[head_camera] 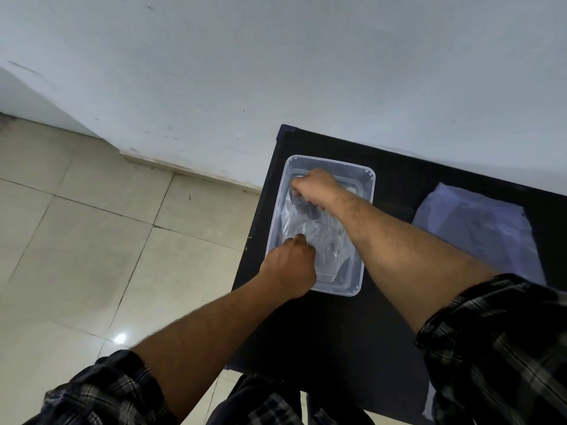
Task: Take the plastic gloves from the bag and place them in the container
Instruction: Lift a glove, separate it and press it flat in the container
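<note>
Both forearms are bare from wrist to elbow. The left hand (290, 265) and the right hand (316, 187) wear no rings, watch or bands that can be seen. Each arm has a rolled-up plaid sleeve, dark grey and black with pale thin stripes: the left sleeve (101, 391) bunched near the elbow, the right sleeve (497, 342) cuffed the same way. More of the same plaid shirt (273, 407) shows at the near edge.

Both hands and a crumpled glove (319, 237) filling the container (366, 191), bare black table (331, 326) open in front of it, clear strip between container and bag (478, 234), wall (306, 72) close behind
</note>
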